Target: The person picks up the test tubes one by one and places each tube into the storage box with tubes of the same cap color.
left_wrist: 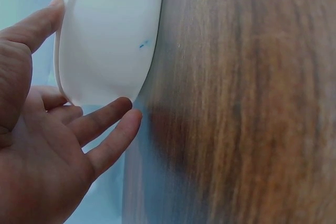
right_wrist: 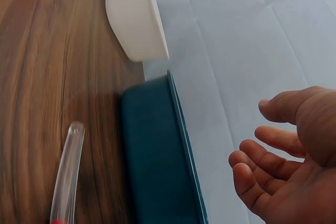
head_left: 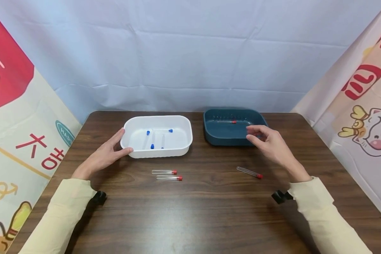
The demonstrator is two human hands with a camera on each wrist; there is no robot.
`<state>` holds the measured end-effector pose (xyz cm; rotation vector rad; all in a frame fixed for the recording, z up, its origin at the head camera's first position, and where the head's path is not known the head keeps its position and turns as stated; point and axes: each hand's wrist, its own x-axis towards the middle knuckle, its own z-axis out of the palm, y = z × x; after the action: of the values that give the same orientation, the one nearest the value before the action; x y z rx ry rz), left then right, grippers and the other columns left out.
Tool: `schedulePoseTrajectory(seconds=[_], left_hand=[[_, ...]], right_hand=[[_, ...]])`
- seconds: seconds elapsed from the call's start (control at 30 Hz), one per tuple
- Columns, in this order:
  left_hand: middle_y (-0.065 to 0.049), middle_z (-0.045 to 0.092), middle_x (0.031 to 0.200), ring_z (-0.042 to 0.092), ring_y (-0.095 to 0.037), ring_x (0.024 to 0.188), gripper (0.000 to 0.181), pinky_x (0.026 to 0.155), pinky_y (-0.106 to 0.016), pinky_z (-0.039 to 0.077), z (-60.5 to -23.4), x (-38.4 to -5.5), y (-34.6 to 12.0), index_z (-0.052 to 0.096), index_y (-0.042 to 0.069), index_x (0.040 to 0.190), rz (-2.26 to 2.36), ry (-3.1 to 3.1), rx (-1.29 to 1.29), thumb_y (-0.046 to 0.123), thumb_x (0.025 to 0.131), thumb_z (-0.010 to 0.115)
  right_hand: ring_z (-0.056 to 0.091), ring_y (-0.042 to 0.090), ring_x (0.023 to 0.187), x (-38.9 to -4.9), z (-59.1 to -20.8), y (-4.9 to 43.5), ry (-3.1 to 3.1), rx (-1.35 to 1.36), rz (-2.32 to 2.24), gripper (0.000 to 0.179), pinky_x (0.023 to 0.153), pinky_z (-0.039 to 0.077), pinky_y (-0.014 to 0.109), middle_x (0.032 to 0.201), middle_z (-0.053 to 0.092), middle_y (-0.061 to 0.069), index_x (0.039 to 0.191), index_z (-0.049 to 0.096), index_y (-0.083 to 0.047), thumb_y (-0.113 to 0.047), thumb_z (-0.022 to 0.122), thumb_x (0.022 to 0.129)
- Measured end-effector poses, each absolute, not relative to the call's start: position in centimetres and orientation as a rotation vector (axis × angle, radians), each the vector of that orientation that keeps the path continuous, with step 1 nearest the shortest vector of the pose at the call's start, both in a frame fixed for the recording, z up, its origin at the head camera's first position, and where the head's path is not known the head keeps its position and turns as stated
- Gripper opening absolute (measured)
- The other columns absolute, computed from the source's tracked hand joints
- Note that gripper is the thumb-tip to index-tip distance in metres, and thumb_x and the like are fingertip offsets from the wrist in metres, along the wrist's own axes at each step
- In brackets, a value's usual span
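Note:
My left hand (head_left: pixel 104 155) touches the left end of a white tray (head_left: pixel 158 153), its thumb at the near rim and its fingers fairly straight along the end. Several clear test tubes with blue caps (head_left: pixel 152 146) lie inside that tray. Over the right end of a dark teal tray (head_left: pixel 223 140) hovers my right hand (head_left: pixel 271 144), fingers loosely bent and nothing between them, as the right wrist view (right_wrist: pixel 283 156) also bears out. A red-capped test tube (head_left: pixel 227 122) lies in the teal tray. Another red-capped tube (head_left: pixel 249 172) is on the table below the right hand.
Two more red-capped tubes (head_left: pixel 164 172) lie side by side on the brown wooden table (head_left: pixel 190 211), in front of the white tray. A pale cloth (head_left: pixel 190 70) hangs behind the table's far edge, with printed cloths at both sides.

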<state>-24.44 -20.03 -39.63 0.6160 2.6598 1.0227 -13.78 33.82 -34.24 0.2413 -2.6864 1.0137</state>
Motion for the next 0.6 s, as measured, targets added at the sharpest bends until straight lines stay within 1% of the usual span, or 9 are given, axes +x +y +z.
schedulePoseTrajectory(seconds=[0.13, 0.3, 0.43, 0.6], left_hand=[[-0.01, 0.002, 0.173, 0.008, -0.034, 0.158, 0.102, 0.121, -0.061, 0.017, -39.6, -24.4, -20.1, 0.003, 0.011, 0.167, 1.018, 2.666, 0.614, 0.054, 0.099, 0.065], [-0.009, 0.002, 0.173, 0.008, -0.034, 0.157, 0.1, 0.122, -0.06, 0.017, -39.5, -24.3, -20.1, 0.004, 0.01, 0.167, 1.005, 2.676, 0.613, 0.053, 0.1, 0.064], [-0.008, 0.001, 0.173, 0.008, -0.033, 0.158, 0.1, 0.122, -0.059, 0.016, -39.3, -24.3, -20.0, 0.004, 0.008, 0.166, 0.999, 2.677, 0.618, 0.053, 0.1, 0.064], [-0.009, 0.001, 0.173, 0.007, -0.033, 0.158, 0.101, 0.122, -0.059, 0.016, -39.0, -24.3, -19.9, 0.003, 0.009, 0.166, 0.993, 2.672, 0.61, 0.054, 0.1, 0.064]], right_hand=[[0.059, -0.001, 0.095, -13.5, -34.3, 34.9, -2.682, 0.225, 1.001, 0.035, 0.081, 0.044, 0.011, 0.12, 0.071, 0.015, 0.132, 0.067, -0.002, -0.022, 0.067, 0.103], [0.058, -0.003, 0.095, -13.2, -34.4, 36.4, -2.678, 0.197, 0.977, 0.034, 0.081, 0.043, 0.008, 0.12, 0.071, 0.017, 0.132, 0.068, -0.002, -0.022, 0.067, 0.103], [0.058, -0.002, 0.093, -13.1, -34.5, 37.6, -2.678, 0.156, 0.952, 0.035, 0.079, 0.043, 0.008, 0.12, 0.071, 0.018, 0.131, 0.068, -0.002, -0.023, 0.067, 0.103], [0.055, -0.007, 0.092, -13.4, -34.9, 38.9, -2.683, 0.131, 0.948, 0.038, 0.079, 0.042, 0.008, 0.12, 0.07, 0.023, 0.133, 0.066, 0.002, -0.022, 0.065, 0.104]])
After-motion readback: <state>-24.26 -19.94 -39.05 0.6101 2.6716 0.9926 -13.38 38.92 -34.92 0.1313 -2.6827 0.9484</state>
